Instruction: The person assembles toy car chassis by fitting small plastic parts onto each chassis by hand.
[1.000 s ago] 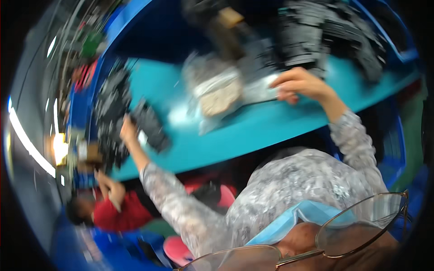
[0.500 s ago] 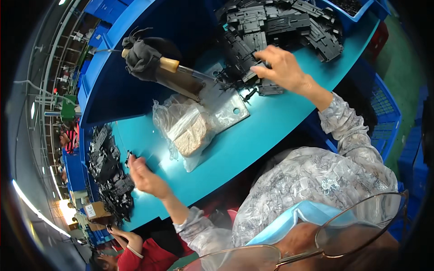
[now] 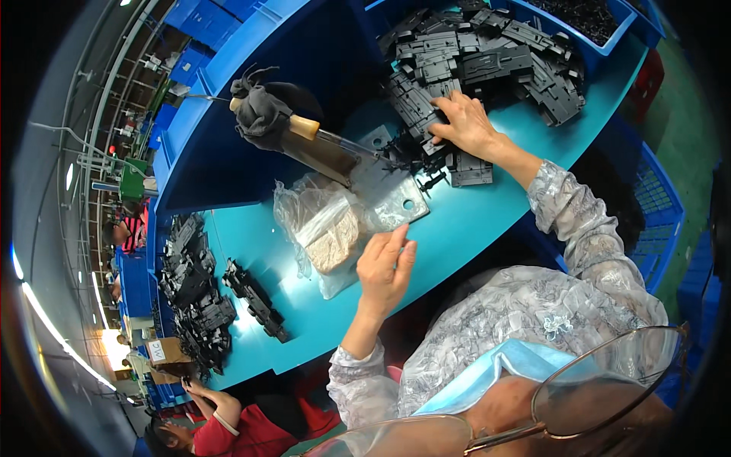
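My right hand reaches over a pile of black plastic toy car chassis, thumb and fingers apart. Its fingertips rest at the edge of one chassis; I see no firm grip. My left hand hovers with nothing in it above the near table edge, index finger stretched and thumb apart. Just beyond it lies a flat metal plate with a hole in its corner. Small black axle-like parts lie between plate and pile. A single black chassis lies on the turquoise table to the left.
A clear plastic bag with a beige block lies beside the plate. Above stands a tool with a wooden handle and a dark cloth wrap. More black parts are heaped at left. A blue bin stands top right. Another person in red sits lower left.
My left hand has left the chassis at the left and moved right, toward the metal plate. My right hand has come down onto the edge of the pile.
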The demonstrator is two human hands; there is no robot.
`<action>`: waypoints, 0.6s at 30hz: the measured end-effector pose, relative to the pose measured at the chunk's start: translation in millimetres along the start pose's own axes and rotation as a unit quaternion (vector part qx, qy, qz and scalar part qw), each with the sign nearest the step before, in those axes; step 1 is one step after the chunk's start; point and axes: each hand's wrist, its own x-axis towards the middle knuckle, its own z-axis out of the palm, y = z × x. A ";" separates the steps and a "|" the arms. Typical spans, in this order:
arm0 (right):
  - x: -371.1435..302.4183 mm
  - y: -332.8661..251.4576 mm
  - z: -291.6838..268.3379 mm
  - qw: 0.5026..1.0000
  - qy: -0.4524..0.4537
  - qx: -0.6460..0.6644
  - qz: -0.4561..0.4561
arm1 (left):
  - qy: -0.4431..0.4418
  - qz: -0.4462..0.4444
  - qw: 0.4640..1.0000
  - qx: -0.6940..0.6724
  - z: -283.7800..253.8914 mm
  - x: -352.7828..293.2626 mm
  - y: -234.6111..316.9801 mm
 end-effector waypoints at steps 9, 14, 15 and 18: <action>5.4 15.4 -3.3 0.942 0.123 0.307 0.062 | -0.050 0.040 0.997 -0.053 25.1 10.5 0.6; 4.2 9.8 -20.3 0.931 0.183 0.317 -0.012 | -0.061 0.039 0.995 -0.072 30.1 11.0 1.2; 3.7 10.0 -23.6 0.923 0.197 0.330 -0.020 | -0.066 0.037 0.995 -0.071 30.8 11.0 1.7; 4.8 11.2 -30.0 0.898 0.271 0.345 -0.044 | -0.079 0.020 0.994 -0.078 31.7 10.6 3.5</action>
